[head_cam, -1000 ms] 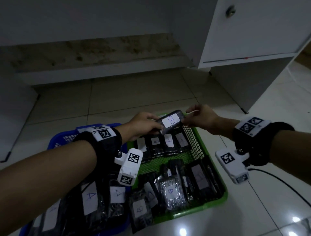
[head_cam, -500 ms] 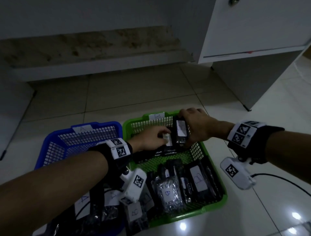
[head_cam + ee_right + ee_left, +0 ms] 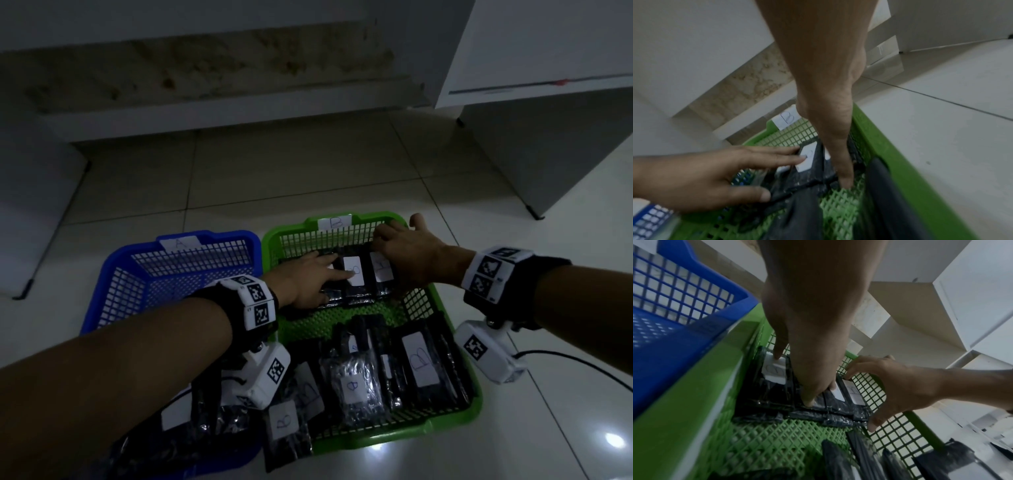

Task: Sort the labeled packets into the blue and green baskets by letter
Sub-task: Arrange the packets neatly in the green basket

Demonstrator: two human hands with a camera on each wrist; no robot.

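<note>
The green basket (image 3: 284, 228), tagged B, holds black packets with white B labels. A row of them lies along its far wall. My right hand (image 3: 411, 257) arches over the rightmost B packet (image 3: 382, 272) of that row, with fingers at its far end and thumb at its near end (image 3: 871, 426). My left hand (image 3: 305, 281) lies flat with straight fingers and presses on the neighbouring packets (image 3: 352, 270). The blue basket (image 3: 226, 236), tagged A, stands to the left, and its far half shows bare mesh.
More B packets (image 3: 421, 359) fill the near half of the green basket. One B packet (image 3: 282, 419) lies by the baskets' near edges. Dark packets (image 3: 212, 411) sit under my left forearm. A white cabinet (image 3: 548, 154) stands on the tiled floor at the far right.
Both hands have come down from above the green basket with the B packet. It now lies at the right end of the far row. My left hand has flattened onto the packets.
</note>
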